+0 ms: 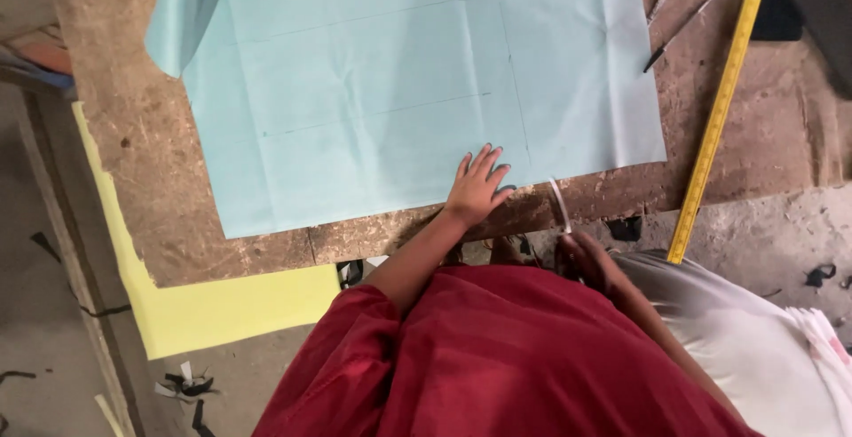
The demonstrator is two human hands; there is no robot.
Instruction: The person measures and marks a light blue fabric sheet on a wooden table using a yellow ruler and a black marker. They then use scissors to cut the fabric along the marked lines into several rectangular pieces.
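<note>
The light blue cloth (390, 91), spread on the worn table (133, 135), is pressed flat by the left hand (477, 187) with fingers spread, while scissors (561, 206) are gripped in the right hand (587, 258) at its marked near edge, where careful alignment seems needed.

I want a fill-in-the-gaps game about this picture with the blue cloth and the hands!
1. The left hand lies flat on the light ____ cloth.
2. The right hand holds a pair of ____ at the table's edge.
3. The long ruler lying right of the cloth is ____.
4. The person's sleeve is ____.

Missing words: blue, scissors, yellow, red
</note>
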